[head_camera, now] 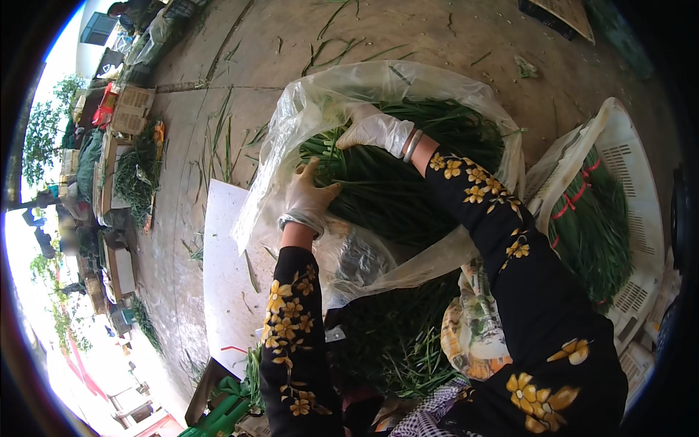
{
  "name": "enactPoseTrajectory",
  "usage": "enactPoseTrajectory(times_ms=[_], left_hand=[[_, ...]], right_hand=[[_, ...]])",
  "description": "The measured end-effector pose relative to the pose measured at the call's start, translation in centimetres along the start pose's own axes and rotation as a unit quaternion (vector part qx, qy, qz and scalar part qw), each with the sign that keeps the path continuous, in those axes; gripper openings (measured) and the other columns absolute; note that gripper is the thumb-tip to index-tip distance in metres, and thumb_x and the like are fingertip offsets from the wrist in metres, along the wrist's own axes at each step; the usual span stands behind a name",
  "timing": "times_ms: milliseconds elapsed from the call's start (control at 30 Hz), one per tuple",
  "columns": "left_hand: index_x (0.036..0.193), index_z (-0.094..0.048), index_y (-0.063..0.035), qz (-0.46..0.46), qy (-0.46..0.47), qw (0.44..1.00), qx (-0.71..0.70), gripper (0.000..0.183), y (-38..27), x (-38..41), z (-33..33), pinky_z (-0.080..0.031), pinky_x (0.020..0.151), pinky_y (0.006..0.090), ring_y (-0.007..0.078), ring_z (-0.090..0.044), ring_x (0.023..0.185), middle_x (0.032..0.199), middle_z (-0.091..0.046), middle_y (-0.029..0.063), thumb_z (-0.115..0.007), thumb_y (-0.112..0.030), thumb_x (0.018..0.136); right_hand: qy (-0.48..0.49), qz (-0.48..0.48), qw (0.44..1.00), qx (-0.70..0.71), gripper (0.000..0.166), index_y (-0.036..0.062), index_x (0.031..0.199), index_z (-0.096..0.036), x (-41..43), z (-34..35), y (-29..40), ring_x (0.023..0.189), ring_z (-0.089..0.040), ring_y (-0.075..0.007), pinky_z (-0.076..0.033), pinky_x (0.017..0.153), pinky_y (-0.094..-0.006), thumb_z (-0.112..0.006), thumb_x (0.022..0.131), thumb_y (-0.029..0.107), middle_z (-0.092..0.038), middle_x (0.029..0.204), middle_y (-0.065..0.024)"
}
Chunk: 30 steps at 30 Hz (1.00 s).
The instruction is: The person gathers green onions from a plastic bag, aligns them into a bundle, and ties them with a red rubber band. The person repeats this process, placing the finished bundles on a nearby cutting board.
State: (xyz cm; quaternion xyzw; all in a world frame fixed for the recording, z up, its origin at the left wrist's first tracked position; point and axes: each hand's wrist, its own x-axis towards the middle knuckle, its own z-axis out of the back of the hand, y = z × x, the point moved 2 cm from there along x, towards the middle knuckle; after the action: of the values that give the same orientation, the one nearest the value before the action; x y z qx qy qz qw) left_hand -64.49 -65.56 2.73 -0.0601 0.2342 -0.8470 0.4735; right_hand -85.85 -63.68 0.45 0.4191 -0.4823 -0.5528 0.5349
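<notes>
A large clear plastic bag [426,76] lies open before me, filled with long green leafy stalks [398,191]. Both my hands wear thin translucent gloves. My left hand [311,194] is at the bag's left side, beside the stalk ends, thumb and fingers spread. Reaching over the stalks, my right hand [371,128] rests on the upper part of the bundle near the cut ends; its fingertips are partly hidden, so its grip is unclear. Under the bag's left part is a white board [229,273]. Loose green trimmings [415,338] lie below the bag, near my lap.
At right, a white plastic crate [628,158] holds green bundles [590,235] tied with red bands. Stray leaves are scattered on the concrete floor [191,136]. Boxes and piled greens [136,169] line the left, with a person [128,11] at the top left. A green object [224,409] sits at lower left.
</notes>
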Motion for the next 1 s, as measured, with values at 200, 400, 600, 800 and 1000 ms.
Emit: enactPoseTrajectory(times_ms=[200, 400, 600, 800, 1000], left_hand=[[0.105, -0.069, -0.0051, 0.102, 0.116, 0.957, 0.245, 0.031, -0.8, 1.3, -0.6, -0.047, 0.089, 0.0427, 0.0329, -0.06, 0.107, 0.117, -0.063, 0.0182, -0.062, -0.017, 0.078], [0.113, -0.063, -0.0025, 0.004, -0.082, 0.98, -0.183, 0.035, 2.0, 6.0, -7.0, -0.046, 0.092, 0.0424, 0.0406, -0.06, 0.102, 0.108, -0.065, 0.0214, -0.049, -0.018, 0.085], [0.12, -0.061, -0.004, 0.004, -0.013, 0.991, -0.134, 0.049, 9.7, 10.1, -10.5, -0.046, 0.091, 0.0378, 0.0351, -0.061, 0.106, 0.113, -0.065, 0.0216, -0.065, -0.033, 0.081], [0.113, -0.062, -0.0015, 0.211, 0.018, 0.923, -0.322, 0.044, 6.5, 9.0, -9.6, -0.049, 0.081, 0.0315, 0.02, -0.063, 0.09, 0.096, -0.069, 0.01, -0.074, -0.023, 0.076], [0.105, -0.061, -0.0035, 0.095, 0.025, 0.894, -0.438, 0.022, 3.8, 7.9, -8.2, -0.048, 0.072, 0.0253, 0.0131, -0.059, 0.082, 0.091, -0.064, 0.0039, -0.062, -0.01, 0.084]], right_hand=[[0.02, 0.004, 0.998, 0.06, 0.065, 0.0005, 0.127, -0.055, -0.3, 1.4, -2.1, 0.11, -0.055, -0.0164, -0.041, 0.097, -0.0283, -0.077, 0.066, 0.003, -0.063, 0.122, -0.0094], [0.021, -0.015, 0.995, 0.094, 0.069, -0.0029, 0.129, -0.052, -1.6, 2.8, -2.6, 0.105, -0.055, -0.0137, -0.045, 0.092, -0.0283, -0.078, 0.065, 0.001, -0.063, 0.117, -0.0082], [0.09, -0.003, 0.986, 0.141, 0.063, -0.0003, 0.125, -0.055, -0.8, 0.5, -0.8, 0.1, -0.056, -0.0123, -0.046, 0.09, -0.0285, -0.079, 0.067, 0.002, -0.064, 0.113, -0.005], [0.118, 0.001, 0.982, 0.149, 0.062, 0.0014, 0.124, -0.056, -0.7, 0.5, -1.6, 0.1, -0.056, -0.0116, -0.045, 0.09, -0.0278, -0.08, 0.067, 0.0, -0.064, 0.113, -0.0032], [0.092, 0.014, 0.996, 0.005, 0.068, 0.0032, 0.127, -0.054, -0.1, 0.7, -2.9, 0.1, -0.055, -0.0117, -0.047, 0.088, -0.0287, -0.082, 0.065, 0.0, -0.064, 0.112, -0.0038]])
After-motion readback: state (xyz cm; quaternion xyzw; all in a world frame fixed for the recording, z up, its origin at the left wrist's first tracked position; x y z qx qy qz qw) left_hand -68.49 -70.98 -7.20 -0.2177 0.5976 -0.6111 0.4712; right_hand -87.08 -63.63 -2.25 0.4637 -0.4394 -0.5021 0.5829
